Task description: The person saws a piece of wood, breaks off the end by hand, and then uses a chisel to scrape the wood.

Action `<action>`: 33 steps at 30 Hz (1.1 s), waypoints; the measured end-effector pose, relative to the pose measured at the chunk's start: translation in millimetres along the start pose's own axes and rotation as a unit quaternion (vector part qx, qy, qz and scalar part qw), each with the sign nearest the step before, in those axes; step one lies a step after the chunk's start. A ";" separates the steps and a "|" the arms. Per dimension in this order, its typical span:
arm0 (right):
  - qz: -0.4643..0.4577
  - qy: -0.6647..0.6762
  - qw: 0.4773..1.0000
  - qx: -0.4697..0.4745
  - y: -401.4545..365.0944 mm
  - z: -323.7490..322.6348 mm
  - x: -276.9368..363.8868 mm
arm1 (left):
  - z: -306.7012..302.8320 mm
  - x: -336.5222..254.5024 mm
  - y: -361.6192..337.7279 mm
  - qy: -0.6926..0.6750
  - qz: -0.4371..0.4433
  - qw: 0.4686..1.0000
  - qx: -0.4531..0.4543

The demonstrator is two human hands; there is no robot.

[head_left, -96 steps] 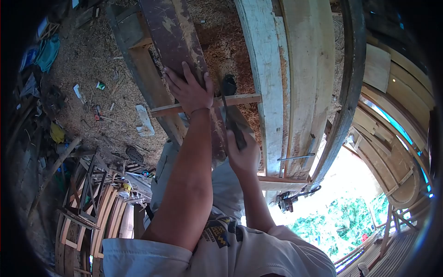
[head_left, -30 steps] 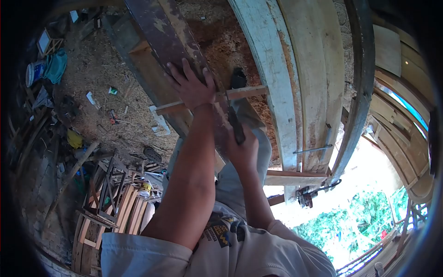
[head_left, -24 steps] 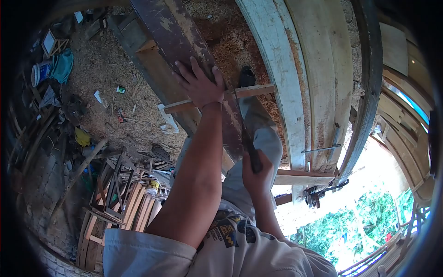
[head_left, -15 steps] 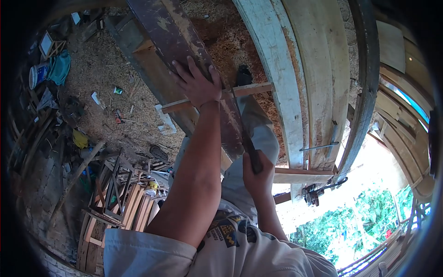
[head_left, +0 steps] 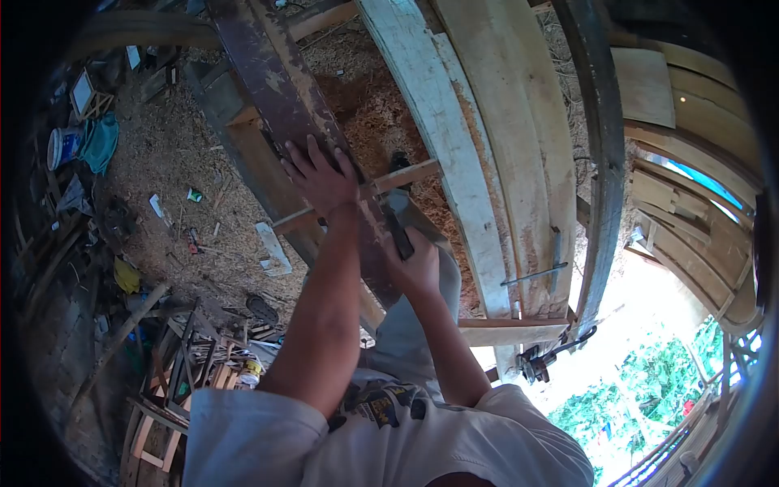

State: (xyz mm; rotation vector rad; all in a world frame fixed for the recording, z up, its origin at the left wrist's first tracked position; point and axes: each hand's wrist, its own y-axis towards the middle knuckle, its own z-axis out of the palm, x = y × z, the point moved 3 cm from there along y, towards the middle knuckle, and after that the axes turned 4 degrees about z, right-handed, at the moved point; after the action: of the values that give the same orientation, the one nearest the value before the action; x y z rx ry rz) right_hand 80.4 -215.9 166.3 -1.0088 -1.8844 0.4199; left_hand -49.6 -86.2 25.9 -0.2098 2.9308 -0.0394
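Note:
My left hand [head_left: 326,180] lies on a worn, dark brown board [head_left: 276,85], its fingers spread over the painted face. Closed around the dark handle of a handsaw [head_left: 397,237] is my right hand [head_left: 418,264], beside the board's right edge. Most of the blade is hidden from view at this angle. A thin wooden crosspiece [head_left: 412,174] runs across beneath the board, just past my right hand. My leg [head_left: 406,329] is under and beside the board's near end.
Long pale planks [head_left: 519,154] and a dark beam [head_left: 602,162] stretch along the right. A power tool [head_left: 534,365] sits near their lower end. Sawdust and scraps cover the floor [head_left: 174,235]. Scrap wood [head_left: 215,357] is piled at lower left; a bucket [head_left: 63,148] stands at far left.
My right hand has pushed the saw forward, up along the board and closer to my left hand. My left hand stays on the board. The whole view has shifted a little.

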 end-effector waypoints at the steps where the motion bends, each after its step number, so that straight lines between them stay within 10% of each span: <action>1: 0.011 -0.006 1.000 0.010 0.3 -3.0 -0.5 | 1.8 2.0 1.3 -0.008 0.003 1.000 0.000; 33: 0.025 0.052 0.998 0.010 -15.8 -45.7 3.1 | 16.5 -33.4 -2.1 0.058 -0.026 0.998 0.008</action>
State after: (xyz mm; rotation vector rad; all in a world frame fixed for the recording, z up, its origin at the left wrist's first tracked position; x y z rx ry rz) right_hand 111.1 -228.4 201.6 -1.0471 -1.7626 0.4063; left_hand -13.5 -83.6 16.5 -0.2913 3.0389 -0.0856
